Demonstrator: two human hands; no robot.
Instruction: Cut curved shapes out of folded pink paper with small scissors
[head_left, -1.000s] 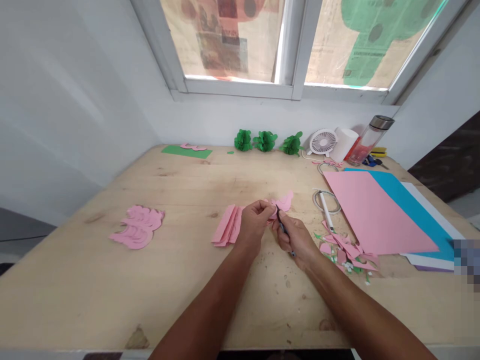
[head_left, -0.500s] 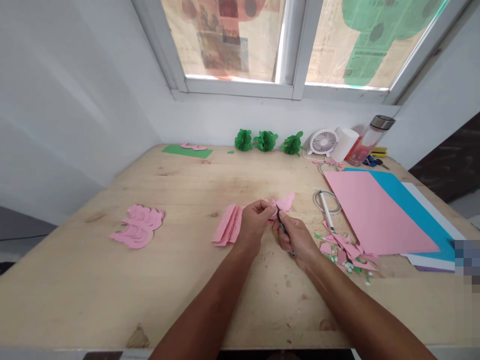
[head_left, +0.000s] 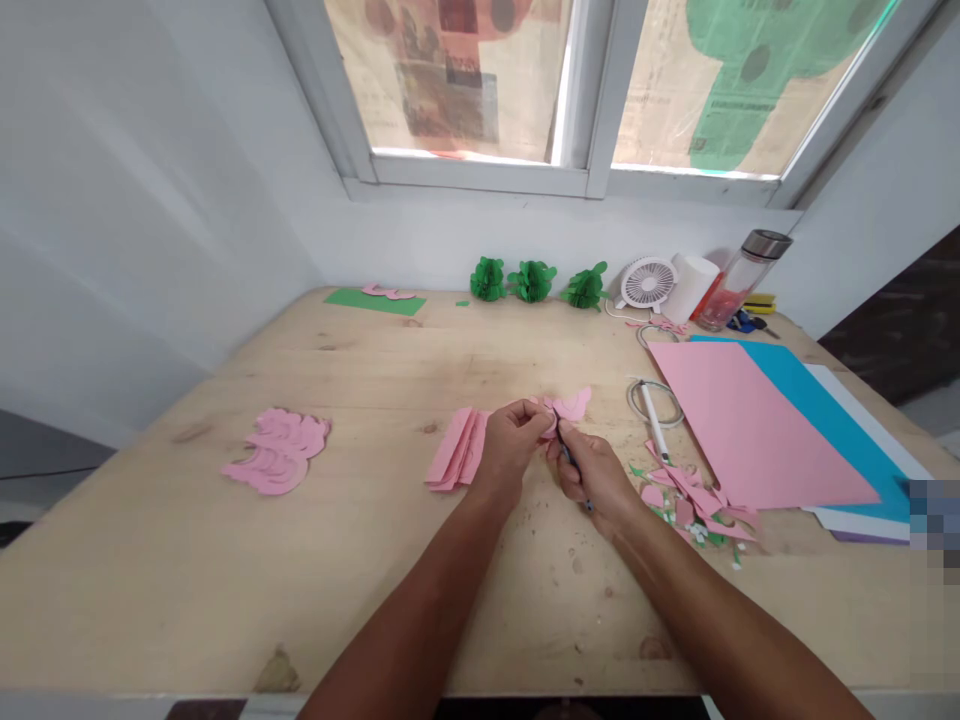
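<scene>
My left hand (head_left: 517, 430) pinches a folded piece of pink paper (head_left: 574, 404) with curved edges, held just above the table. My right hand (head_left: 589, 468) is closed around dark scissors (head_left: 568, 458), seen only in part between the fingers. Their dark tip meets the paper close to my left fingertips. Beside my left wrist lies a pleated stack of pink paper strips (head_left: 454, 452), partly covered by the hand. Farther left rest several pink scalloped cut-outs (head_left: 277, 450).
Right of my hands lie pink and green scraps (head_left: 697, 505), a white pen (head_left: 654, 422) and coloured sheets (head_left: 757, 430). Along the back stand green paper ornaments (head_left: 532, 282), a small fan (head_left: 648, 284) and a glass bottle (head_left: 742, 285). A green sheet (head_left: 375, 301) lies back left.
Both hands stay nearly in place. The pink paper and the scissors have shifted very slightly to the right; the rest looks the same.
</scene>
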